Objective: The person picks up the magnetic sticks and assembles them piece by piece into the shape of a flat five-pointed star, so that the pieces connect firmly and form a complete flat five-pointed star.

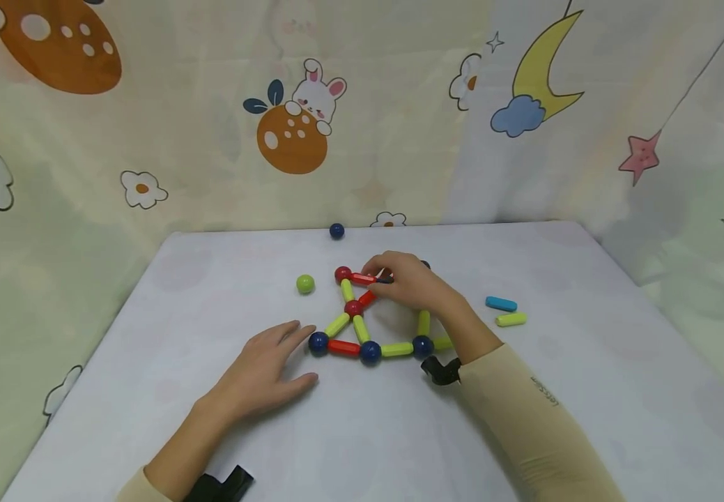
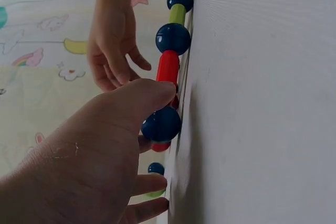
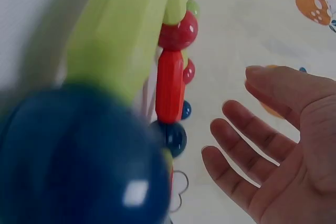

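A flat frame of magnetic rods and balls lies on the table. Its near side has blue balls (image 1: 371,353) joined by a red rod (image 1: 343,348) and a yellow-green rod (image 1: 396,350); red balls (image 1: 353,308) sit farther back. Beside the left corner's blue ball (image 1: 318,344), my left hand (image 1: 264,369) has its fingers spread, index fingertip right at the ball. My right hand (image 1: 408,279) hovers over the frame's back right part, hiding some of it. In the right wrist view its loosely bent fingers (image 3: 252,150) are apart with nothing between them.
A loose green ball (image 1: 305,284) lies left of the frame, and a dark blue ball (image 1: 336,231) at the table's back edge. To the right are a loose blue rod (image 1: 501,304) and a yellow-green rod (image 1: 511,319). A patterned cloth (image 1: 211,104) hangs behind the table.
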The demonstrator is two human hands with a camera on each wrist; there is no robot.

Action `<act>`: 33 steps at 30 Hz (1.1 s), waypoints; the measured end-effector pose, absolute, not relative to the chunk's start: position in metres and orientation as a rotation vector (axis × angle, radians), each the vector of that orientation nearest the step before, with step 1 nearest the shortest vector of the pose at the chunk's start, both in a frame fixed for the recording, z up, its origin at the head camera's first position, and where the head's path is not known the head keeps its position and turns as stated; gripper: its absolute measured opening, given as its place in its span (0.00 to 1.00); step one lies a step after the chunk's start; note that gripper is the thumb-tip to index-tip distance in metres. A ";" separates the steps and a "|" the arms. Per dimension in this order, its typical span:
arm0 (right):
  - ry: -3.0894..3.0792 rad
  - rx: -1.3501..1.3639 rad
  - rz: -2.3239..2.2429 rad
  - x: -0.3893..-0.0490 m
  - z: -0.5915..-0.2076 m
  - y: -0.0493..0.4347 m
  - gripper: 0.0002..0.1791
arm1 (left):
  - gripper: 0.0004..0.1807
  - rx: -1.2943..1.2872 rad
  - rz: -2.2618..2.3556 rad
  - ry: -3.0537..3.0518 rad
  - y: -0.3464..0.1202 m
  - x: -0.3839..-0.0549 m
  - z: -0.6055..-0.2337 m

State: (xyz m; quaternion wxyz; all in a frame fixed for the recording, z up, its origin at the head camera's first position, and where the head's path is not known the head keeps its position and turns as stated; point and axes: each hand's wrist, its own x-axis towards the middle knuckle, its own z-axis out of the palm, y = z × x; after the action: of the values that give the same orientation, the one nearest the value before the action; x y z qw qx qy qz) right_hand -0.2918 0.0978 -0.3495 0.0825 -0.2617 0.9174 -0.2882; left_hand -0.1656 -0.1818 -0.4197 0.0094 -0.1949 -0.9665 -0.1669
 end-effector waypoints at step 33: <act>2.490 -0.871 -0.825 -0.350 -0.360 0.006 0.17 | 0.36 -0.644 -0.567 -2.965 -0.188 -0.167 -0.421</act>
State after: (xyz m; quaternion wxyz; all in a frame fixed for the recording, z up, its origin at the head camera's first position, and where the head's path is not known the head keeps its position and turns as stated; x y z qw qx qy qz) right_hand -0.3502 0.0064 -0.3598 0.1877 -0.3096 0.8848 -0.2933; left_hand -0.1668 -0.1883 -0.4214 0.0274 -0.2086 -0.9602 -0.1837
